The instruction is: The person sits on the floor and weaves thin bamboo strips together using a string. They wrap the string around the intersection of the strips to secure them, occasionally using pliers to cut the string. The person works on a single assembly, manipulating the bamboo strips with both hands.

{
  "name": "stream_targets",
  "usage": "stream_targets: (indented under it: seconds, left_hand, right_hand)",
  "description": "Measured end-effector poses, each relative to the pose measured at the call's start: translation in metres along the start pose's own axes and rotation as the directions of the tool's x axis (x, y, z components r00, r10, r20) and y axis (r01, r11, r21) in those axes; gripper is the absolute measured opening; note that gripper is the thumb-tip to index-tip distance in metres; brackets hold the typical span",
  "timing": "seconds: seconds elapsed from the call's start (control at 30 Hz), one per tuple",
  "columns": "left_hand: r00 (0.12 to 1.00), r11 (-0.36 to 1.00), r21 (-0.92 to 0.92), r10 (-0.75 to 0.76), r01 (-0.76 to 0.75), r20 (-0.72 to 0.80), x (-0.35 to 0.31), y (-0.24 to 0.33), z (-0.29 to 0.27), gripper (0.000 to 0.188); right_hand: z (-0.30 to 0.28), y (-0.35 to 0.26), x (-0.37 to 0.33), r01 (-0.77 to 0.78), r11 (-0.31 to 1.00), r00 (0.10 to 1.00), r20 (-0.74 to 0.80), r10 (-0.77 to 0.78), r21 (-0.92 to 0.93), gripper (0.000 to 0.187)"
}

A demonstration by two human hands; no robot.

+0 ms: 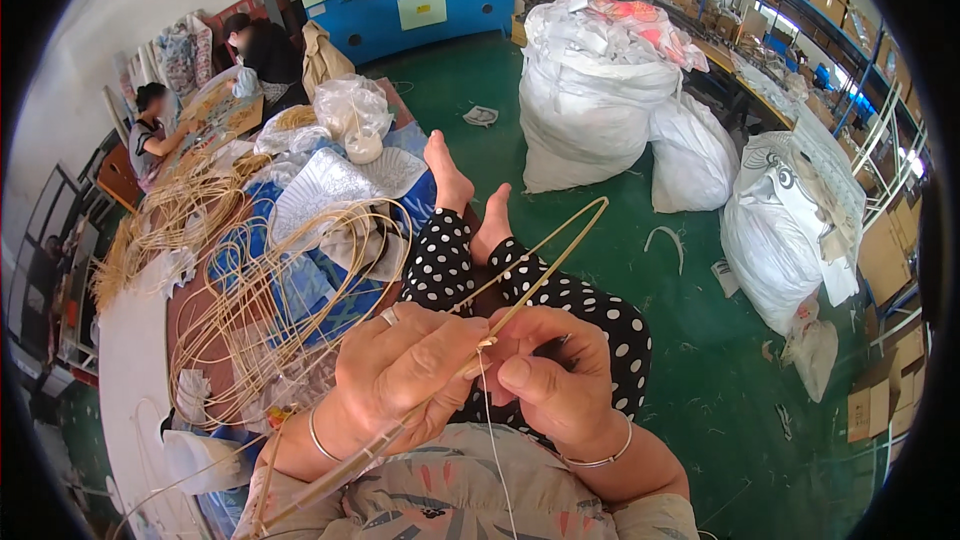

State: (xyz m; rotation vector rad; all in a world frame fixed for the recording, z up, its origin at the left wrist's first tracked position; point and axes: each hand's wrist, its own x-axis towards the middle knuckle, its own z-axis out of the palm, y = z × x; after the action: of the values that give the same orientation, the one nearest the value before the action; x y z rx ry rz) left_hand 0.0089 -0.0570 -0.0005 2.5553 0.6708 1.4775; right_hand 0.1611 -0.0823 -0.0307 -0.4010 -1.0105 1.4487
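Observation:
My left hand (pixel 410 365) is closed around a long, pale cane strip (pixel 550 270), bent into a narrow loop that points away to the upper right. The strip's ends run back along my left forearm. A white thread (pixel 491 430) is wound round the strip at my left fingertips and hangs down over my patterned top. Close beside that winding, my right hand (pixel 562 375) has curled fingers, its forefinger against the strip. Whatever lies between its thumb and fingers is hidden. Many bent cane loops (pixel 235 300) lie in a tangled heap to my left.
Blue plastic sheeting and a silvery fan-shaped piece (pixel 335 190) lie by the loops on a long table (pixel 130 360). Two people sit at its far end. Big white sacks (pixel 590 100) stand on the green floor at right, before shelving. A blue machine (pixel 420 10) is at the back.

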Motion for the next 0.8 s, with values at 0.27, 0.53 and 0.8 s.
stream_targets:
  seconds: [0.27, 0.53, 0.8]
  left_hand:
    - [0.999, 0.999, 0.04, 0.004, -0.005, 0.032, -0.004, -0.006, 0.005, 0.019]
    - [0.998, 0.977, 0.21, 0.021, -0.033, 0.061, -0.011, -0.016, 0.017, 0.015]
    - [0.998, 0.974, 0.218, 0.047, -0.054, 0.034, 0.001, -0.019, 0.008, 0.015]
  right_hand:
    - [-0.008, 0.018, 0.008, -0.069, 0.996, 0.994, -0.084, 0.075, 0.063, 0.004]
    - [-0.017, 0.028, 0.016, 0.02, 0.989, 0.991, -0.129, -0.039, -0.145, 0.004]
    - [-0.008, -0.007, 0.011, 0.343, 0.77, 0.929, 0.316, -0.193, -0.538, 0.015]
